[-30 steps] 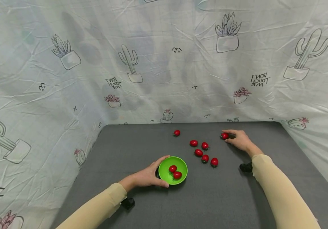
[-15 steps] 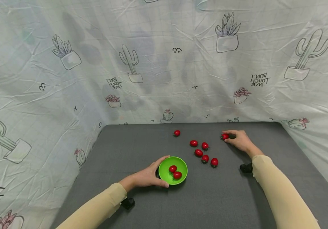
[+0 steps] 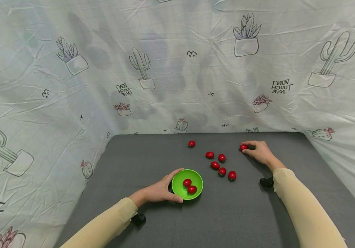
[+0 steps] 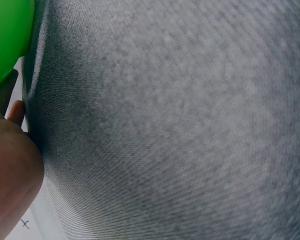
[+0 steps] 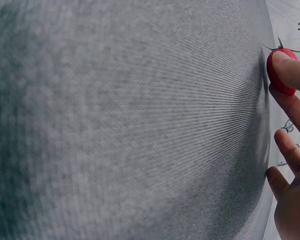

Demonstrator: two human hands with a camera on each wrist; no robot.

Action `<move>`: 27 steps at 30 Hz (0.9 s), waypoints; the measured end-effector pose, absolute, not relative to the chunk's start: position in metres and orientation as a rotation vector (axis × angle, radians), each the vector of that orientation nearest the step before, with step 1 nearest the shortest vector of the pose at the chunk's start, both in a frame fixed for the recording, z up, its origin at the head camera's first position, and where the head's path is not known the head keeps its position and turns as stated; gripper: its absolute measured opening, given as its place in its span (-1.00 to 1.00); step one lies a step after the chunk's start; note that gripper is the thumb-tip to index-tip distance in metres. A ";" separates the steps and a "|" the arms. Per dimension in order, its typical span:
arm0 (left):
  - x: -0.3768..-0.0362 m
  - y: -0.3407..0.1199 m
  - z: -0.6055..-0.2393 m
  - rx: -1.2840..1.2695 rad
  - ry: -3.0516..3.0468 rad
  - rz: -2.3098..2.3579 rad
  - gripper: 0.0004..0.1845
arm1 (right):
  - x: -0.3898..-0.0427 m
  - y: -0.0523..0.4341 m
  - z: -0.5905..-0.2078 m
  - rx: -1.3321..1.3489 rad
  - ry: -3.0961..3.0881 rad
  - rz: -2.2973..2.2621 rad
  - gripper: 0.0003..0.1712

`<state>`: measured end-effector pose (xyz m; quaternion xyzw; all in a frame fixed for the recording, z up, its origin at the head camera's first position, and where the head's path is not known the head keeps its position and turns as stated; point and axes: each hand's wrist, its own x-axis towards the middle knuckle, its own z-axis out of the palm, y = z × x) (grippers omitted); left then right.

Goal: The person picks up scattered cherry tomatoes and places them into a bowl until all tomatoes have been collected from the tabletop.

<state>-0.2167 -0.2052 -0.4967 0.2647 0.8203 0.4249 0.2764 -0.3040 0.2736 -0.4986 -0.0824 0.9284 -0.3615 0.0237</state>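
Observation:
A small green bowl (image 3: 197, 179) stands on the grey table with two cherry tomatoes (image 3: 192, 189) in it. My left hand (image 3: 160, 190) holds the bowl from its left side, thumb at the near rim and fingers curved round the far side. Toward the back right, my right hand (image 3: 259, 151) pinches a cherry tomato (image 3: 243, 147) between thumb and index finger. The right wrist view shows that red tomato (image 5: 282, 75) with its green stem up, thumb pressed on its side. In the left wrist view only part of the bowl (image 4: 10, 40) shows.
Several loose cherry tomatoes (image 3: 215, 165) lie between the bowl and my right hand. Another tomato (image 3: 191, 144) sits alone near the back edge of the grey table (image 3: 221, 220). A white cloth (image 3: 177, 69) printed with cacti hangs behind and at the sides.
Almost nothing moves. The right thumb and finger settle slightly on the tomato, while the left hand and bowl stay in place.

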 end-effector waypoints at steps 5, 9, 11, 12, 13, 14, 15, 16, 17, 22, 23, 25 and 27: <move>-0.216 -0.205 -0.497 0.716 2.200 1.142 0.18 | -0.304 0.273 -0.497 -0.288 2.884 -1.136 -0.44; -0.216 -0.205 -0.498 0.713 2.200 1.136 0.18 | -0.304 0.271 -0.494 -0.330 2.875 -1.157 -0.41; -0.216 -0.205 -0.498 0.709 2.197 1.136 0.19 | -0.303 0.269 -0.491 -0.350 2.864 -1.169 -0.41; -0.216 -0.205 -0.498 0.706 2.197 1.135 0.19 | -0.303 0.267 -0.489 -0.359 2.861 -1.170 -0.41; -0.216 -0.205 -0.498 0.704 2.198 1.134 0.19 | -0.303 0.265 -0.488 -0.369 2.857 -1.176 -0.41; -0.216 -0.205 -0.498 0.702 2.199 1.133 0.19 | -0.302 0.263 -0.486 -0.381 2.849 -1.188 -0.41; -0.216 -0.205 -0.498 0.702 2.199 1.133 0.19 | -0.302 0.261 -0.485 -0.391 2.844 -1.197 -0.41; -0.216 -0.205 -0.497 0.700 2.200 1.132 0.19 | -0.302 0.259 -0.483 -0.402 2.838 -1.205 -0.41; -0.216 -0.205 -0.497 0.701 2.200 1.131 0.18 | -0.301 0.256 -0.482 -0.413 2.833 -1.215 -0.42; -0.216 -0.205 -0.496 0.705 2.199 1.130 0.17 | -0.299 0.243 -0.478 -0.474 2.821 -1.250 -0.43; -0.216 -0.205 -0.496 0.708 2.198 1.130 0.17 | -0.298 0.241 -0.477 -0.476 2.820 -1.255 -0.44; -0.216 -0.205 -0.496 0.711 2.196 1.129 0.17 | -0.296 0.235 -0.475 -0.477 2.817 -1.261 -0.44; -0.217 -0.205 -0.497 0.714 2.195 1.132 0.17 | -0.294 0.229 -0.473 -0.471 2.814 -1.260 -0.45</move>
